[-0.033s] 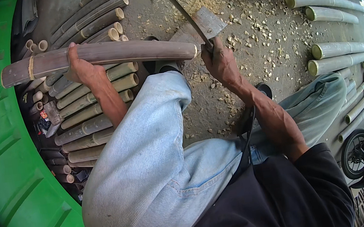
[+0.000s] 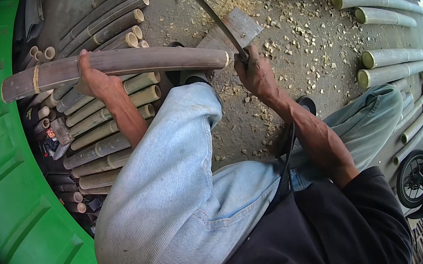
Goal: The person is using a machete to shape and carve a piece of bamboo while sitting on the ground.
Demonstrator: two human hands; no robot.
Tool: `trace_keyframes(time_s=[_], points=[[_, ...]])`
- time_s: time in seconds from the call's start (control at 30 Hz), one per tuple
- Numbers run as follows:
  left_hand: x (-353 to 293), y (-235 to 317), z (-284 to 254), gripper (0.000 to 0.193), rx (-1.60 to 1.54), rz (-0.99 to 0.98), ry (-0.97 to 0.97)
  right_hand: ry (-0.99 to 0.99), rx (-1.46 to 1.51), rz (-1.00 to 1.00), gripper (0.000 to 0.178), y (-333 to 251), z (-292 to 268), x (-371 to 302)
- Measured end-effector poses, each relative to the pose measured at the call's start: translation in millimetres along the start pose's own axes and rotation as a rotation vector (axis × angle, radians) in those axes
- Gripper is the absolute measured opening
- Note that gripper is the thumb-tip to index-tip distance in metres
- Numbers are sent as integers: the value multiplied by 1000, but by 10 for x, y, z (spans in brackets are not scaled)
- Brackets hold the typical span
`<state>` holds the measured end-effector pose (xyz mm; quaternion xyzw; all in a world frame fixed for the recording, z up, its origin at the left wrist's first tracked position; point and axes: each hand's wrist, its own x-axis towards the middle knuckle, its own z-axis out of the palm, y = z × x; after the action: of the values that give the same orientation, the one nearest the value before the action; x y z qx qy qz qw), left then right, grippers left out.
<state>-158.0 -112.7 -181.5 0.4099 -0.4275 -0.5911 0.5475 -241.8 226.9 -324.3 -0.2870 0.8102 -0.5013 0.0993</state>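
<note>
At the left, your left hand clasps the dark bamboo piece, thumb over it, other fingers mostly hidden. Its long axis runs crosswise, right end just beside your right hand, closed on the long blade.

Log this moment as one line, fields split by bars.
left hand: grips bamboo | right hand: holds blade | slab: partly behind blade | chips: strewn over ground

Bamboo section left of blade, chips on ground at right
</note>
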Motion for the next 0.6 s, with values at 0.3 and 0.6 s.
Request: trace_keyframes(time_s=[0.3,0.6], points=[[-5,-8,-3,32,25,23,-18,-123,-119,96,23,-84,-50,-4],[36,-61,-86,31,-27,-3,-68,-257,-204,206,26,195,18,-90]])
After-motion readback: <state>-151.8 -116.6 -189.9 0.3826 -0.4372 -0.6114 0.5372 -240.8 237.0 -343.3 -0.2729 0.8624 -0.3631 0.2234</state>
